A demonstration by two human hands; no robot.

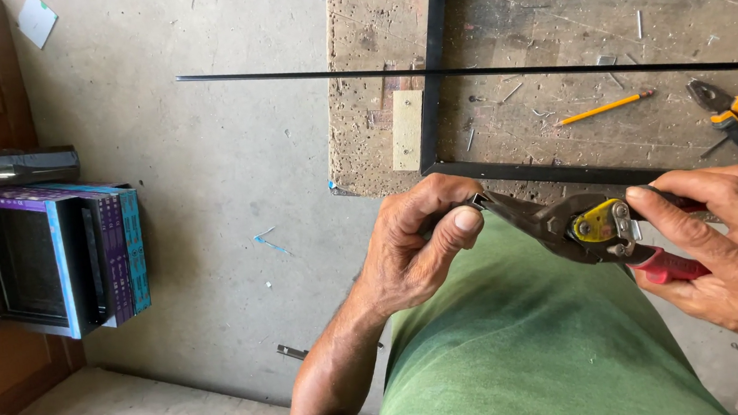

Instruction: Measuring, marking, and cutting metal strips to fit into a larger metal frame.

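Head view: my left hand pinches a small dark metal strip; my right hand grips red-handled tin snips, blades at its end. I judge the strip light, stiff, sharp-edged; best pinched behind the cut.

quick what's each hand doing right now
Left hand: closed, pinching a small dark metal piece at the snips' tip.
Right hand: closed around the red-handled tin snips.
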